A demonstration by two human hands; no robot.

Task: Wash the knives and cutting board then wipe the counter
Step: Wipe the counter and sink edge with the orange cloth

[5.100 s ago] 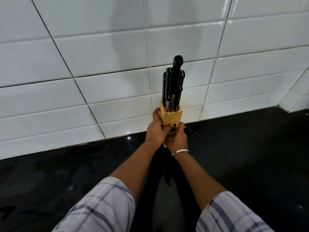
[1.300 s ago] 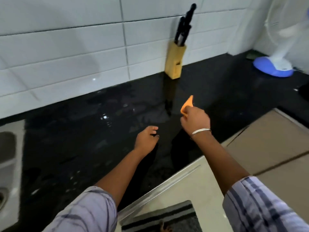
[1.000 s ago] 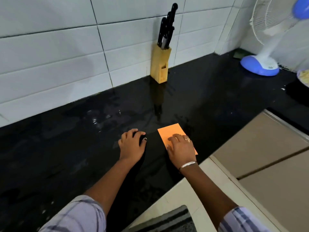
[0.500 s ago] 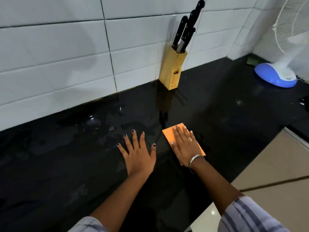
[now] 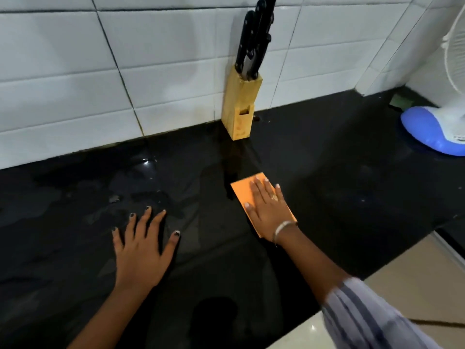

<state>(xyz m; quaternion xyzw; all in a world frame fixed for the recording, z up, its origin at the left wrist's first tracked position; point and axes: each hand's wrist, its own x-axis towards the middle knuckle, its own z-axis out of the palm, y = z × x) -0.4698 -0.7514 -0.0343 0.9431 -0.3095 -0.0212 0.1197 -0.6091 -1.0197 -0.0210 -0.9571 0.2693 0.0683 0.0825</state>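
Note:
An orange cloth [image 5: 242,193] lies flat on the black counter [image 5: 339,187]. My right hand [image 5: 268,207] presses on it with straight fingers. My left hand [image 5: 142,248] rests flat on the wet counter to the left, fingers spread, holding nothing. A wooden knife block [image 5: 240,109] with several black-handled knives [image 5: 254,39] stands upright against the white tiled wall, beyond the cloth. No cutting board is in view.
A white fan with a blue base [image 5: 432,132] stands on the counter at the right. A small green pad [image 5: 401,103] lies in the far corner. Water streaks show on the counter [image 5: 130,187] at the left. The counter's front edge and beige floor [image 5: 427,280] lie at lower right.
The knife block was set by the wall earlier. My right hand laid the orange cloth down and flattened on it; it has since slid slightly forward. My left hand spread flat.

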